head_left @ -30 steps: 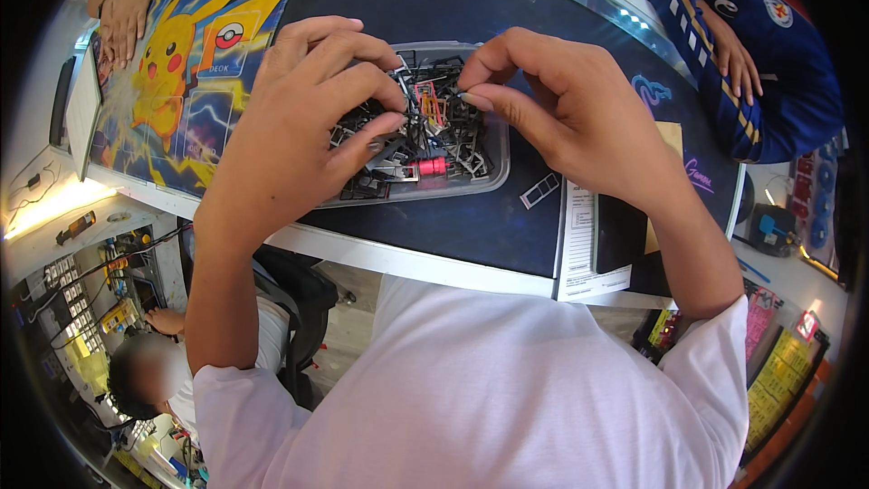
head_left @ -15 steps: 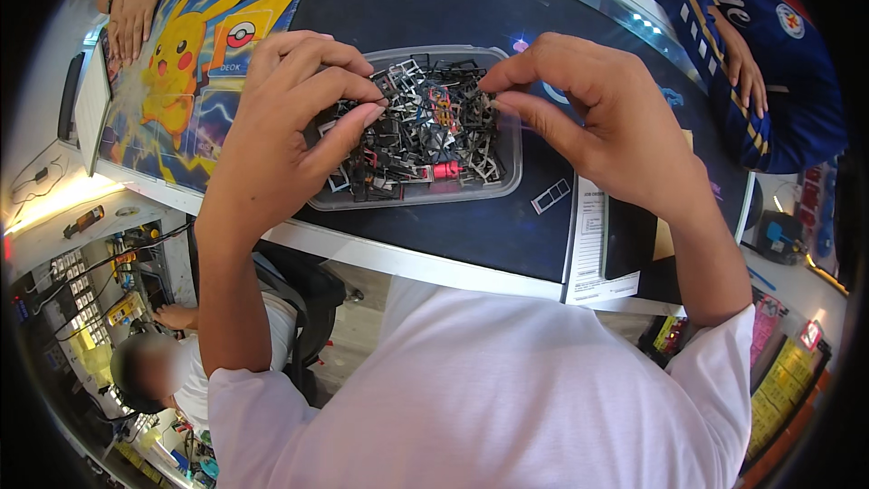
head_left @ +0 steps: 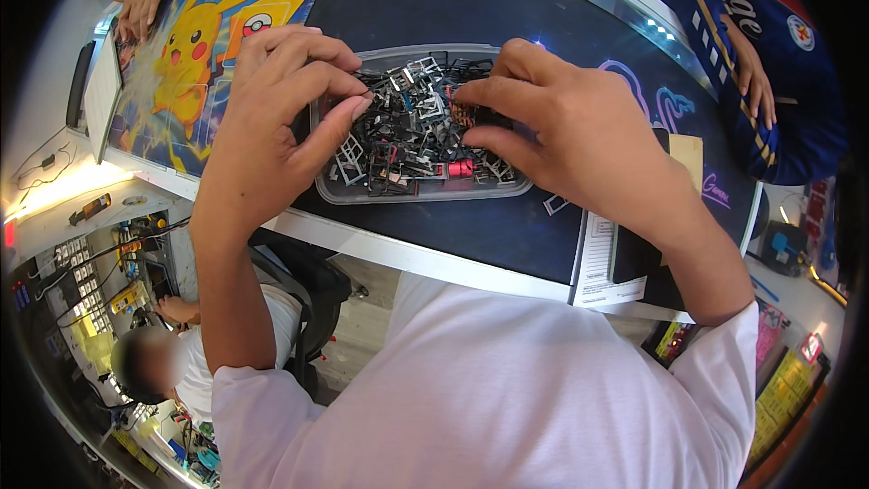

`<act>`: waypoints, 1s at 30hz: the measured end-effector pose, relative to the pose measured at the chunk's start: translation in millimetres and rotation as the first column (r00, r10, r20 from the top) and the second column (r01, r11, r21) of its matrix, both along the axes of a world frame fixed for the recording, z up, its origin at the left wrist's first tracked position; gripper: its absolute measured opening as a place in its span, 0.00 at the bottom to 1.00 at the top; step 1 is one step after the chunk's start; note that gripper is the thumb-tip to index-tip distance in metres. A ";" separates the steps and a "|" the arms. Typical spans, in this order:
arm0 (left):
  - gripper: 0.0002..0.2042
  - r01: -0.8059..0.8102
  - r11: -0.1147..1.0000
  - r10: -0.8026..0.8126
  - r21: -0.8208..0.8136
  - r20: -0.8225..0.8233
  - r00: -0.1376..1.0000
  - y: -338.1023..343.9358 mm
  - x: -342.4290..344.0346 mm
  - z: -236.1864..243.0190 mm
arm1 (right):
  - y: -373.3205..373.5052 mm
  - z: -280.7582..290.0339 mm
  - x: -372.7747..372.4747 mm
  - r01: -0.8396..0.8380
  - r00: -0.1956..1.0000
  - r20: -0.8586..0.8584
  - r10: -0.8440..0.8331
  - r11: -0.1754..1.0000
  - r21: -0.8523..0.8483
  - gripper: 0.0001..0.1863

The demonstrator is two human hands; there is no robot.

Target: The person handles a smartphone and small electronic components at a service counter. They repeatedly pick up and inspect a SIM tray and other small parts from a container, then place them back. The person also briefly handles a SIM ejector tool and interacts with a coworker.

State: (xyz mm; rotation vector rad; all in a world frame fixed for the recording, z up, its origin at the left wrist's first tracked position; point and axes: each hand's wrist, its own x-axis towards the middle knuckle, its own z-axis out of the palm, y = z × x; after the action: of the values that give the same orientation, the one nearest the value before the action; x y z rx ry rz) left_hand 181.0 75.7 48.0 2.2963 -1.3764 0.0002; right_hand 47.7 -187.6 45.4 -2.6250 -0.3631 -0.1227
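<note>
A clear plastic tub (head_left: 425, 192) holds a heap of small SIM card trays (head_left: 407, 131), mostly black and silver, with a red piece (head_left: 462, 167) near the front. My left hand (head_left: 281, 113) is over the tub's left side, thumb and forefinger pinched together; whatever lies between the tips is too small to make out. Over the right half, my right hand (head_left: 552, 118) reaches into the heap with thumb and forefinger apart, and no piece shows in its grasp. One loose SIM tray (head_left: 556, 206) lies on the dark mat, partly covered by my right wrist.
Under the tub is a dark mat (head_left: 507, 244) on a white-edged counter. A colourful cartoon mat (head_left: 195, 63) lies at the left, a printed paper (head_left: 608, 263) at the right. Other people's hands (head_left: 145, 4) and sleeve (head_left: 724, 63) rest across the counter. Someone sits (head_left: 235, 344) lower left.
My right hand has moved left and deeper over the heap, its thumb and forefinger spreading from a pinch. My left hand has shifted slightly left. The view has tilted a little.
</note>
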 end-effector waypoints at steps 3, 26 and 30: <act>0.06 0.022 1.000 -0.022 -0.008 0.009 1.000 2.7 0.8 -2.5 | 6.0 -4.2 1.1 -0.024 1.000 0.004 0.024 0.999 -0.034 0.15; 0.17 0.053 0.996 -0.053 0.068 -0.005 0.999 -38.7 -39.2 -3.4 | -14.2 12.7 3.1 0.029 0.997 -0.064 -0.031 0.999 -0.040 0.13; 0.12 0.096 0.993 -0.092 0.061 -0.070 0.993 -27.5 -27.7 3.4 | -18.9 11.8 2.0 0.067 0.995 -0.073 -0.068 0.998 -0.012 0.13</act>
State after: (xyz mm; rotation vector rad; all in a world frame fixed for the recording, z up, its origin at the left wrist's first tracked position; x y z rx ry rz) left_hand 153.3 48.2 51.4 2.2598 -1.4682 -0.1519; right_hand 49.7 -206.4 57.1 -2.6435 -0.2502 -0.0469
